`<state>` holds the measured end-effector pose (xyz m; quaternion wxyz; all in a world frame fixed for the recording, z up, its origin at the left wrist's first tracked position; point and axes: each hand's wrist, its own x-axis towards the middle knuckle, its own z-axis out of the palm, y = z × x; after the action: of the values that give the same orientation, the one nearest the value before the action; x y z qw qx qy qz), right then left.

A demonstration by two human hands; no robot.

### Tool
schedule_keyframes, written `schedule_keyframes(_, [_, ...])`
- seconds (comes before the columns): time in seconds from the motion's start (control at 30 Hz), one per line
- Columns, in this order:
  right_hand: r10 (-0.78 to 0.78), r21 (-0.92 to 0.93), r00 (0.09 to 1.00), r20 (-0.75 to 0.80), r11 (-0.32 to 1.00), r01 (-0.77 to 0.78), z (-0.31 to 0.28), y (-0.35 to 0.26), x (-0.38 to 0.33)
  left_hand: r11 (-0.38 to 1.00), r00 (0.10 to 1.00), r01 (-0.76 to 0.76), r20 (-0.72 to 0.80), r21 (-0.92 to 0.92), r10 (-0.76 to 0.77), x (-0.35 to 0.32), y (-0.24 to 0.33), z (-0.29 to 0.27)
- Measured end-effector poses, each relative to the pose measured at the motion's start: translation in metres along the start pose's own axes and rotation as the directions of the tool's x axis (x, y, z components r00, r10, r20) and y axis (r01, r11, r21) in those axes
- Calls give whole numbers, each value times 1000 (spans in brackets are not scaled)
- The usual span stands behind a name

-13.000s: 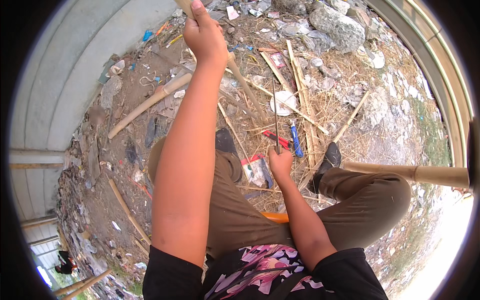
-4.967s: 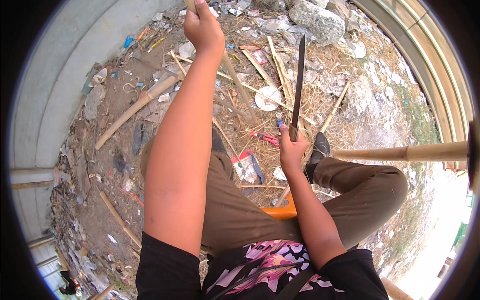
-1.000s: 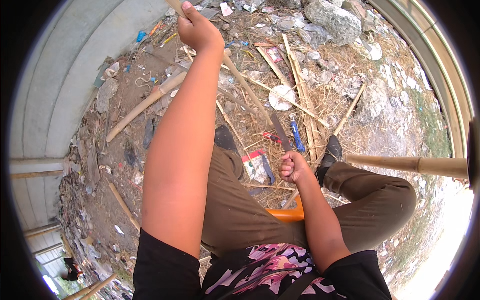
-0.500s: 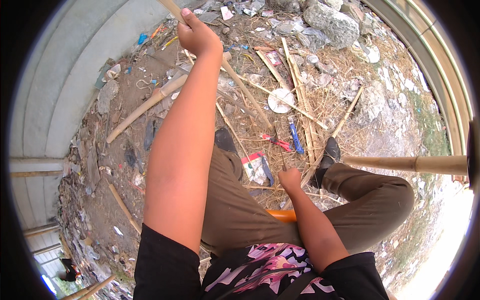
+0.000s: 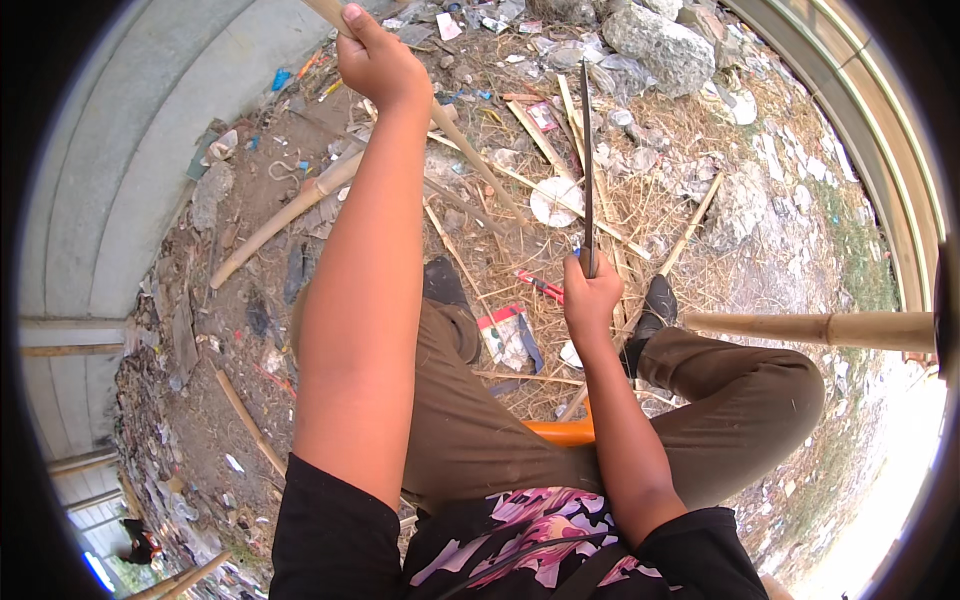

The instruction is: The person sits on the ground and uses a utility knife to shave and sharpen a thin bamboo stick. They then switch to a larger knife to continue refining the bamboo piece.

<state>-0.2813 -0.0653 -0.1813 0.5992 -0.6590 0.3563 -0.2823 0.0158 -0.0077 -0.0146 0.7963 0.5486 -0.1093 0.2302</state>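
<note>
Knife [image 5: 588, 170] now higher, red-white packet [image 5: 513, 340] markings indistinct

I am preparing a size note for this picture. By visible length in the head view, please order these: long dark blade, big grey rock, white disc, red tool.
1. Long dark blade
2. Big grey rock
3. White disc and red tool: about alike, so not ranked.

Fisheye from head, facing down, near left hand [image 5: 385, 68] and right hand [image 5: 592, 298]
</note>
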Motion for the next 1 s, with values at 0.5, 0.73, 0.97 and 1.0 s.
schedule_keyframes(0.5, [683,-207,693,230,730,-651,-5,126,-29,998,999,30,-39,52,-28,-2,-8,-14])
schedule_keyframes(0.73, [404,177,901,155,886,-428,12,56,7,995,997,47,-63,88,-42,-9,-2,-3])
schedule_keyframes(0.97, [533,-684,843,71,641,-348,1,165,-49,998,997,40,-63,55,-36,-4,-2,-2])
schedule_keyframes(1.0, [533,-704,841,92,632,-324,-2,164,-55,998,999,21,-29,54,-19,-3,4,0])
